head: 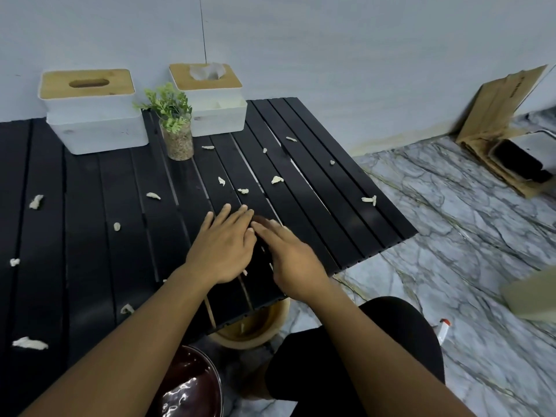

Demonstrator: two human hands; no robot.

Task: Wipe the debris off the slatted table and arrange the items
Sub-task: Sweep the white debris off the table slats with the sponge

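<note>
Both hands were laid flat on the near right part of the black slatted table [90, 236], palms down, fingers stretched out and nothing gripped in either one. The left hand [221, 248] was spread over the slats with its fingertips pointing away, and the right hand [290, 260] was angled in toward it, its fingertips meeting the left index finger. The right hand was a bit blurred. A small white scrap [244, 272] could be made out in the gap between the two hands.

Pale bits of debris [277, 180] were scattered all over the table, on the slats just past the fingers, out by the right edge, and over on the left side too. At the far edge, a white tissue box with a wooden lid [90, 112] was stood on the left, a second tissue box [212, 100] with a tissue poking out was on the right, and a small green plant in a glass jar [177, 130] was set between and slightly in front of them.

Under the near edge, a wooden bowl [255, 326] was partly seen on the marble floor [451, 251], with a glossy dark bowl [189, 386] closer in. Folded cardboard [499, 115] was leaned against the wall far right.
</note>
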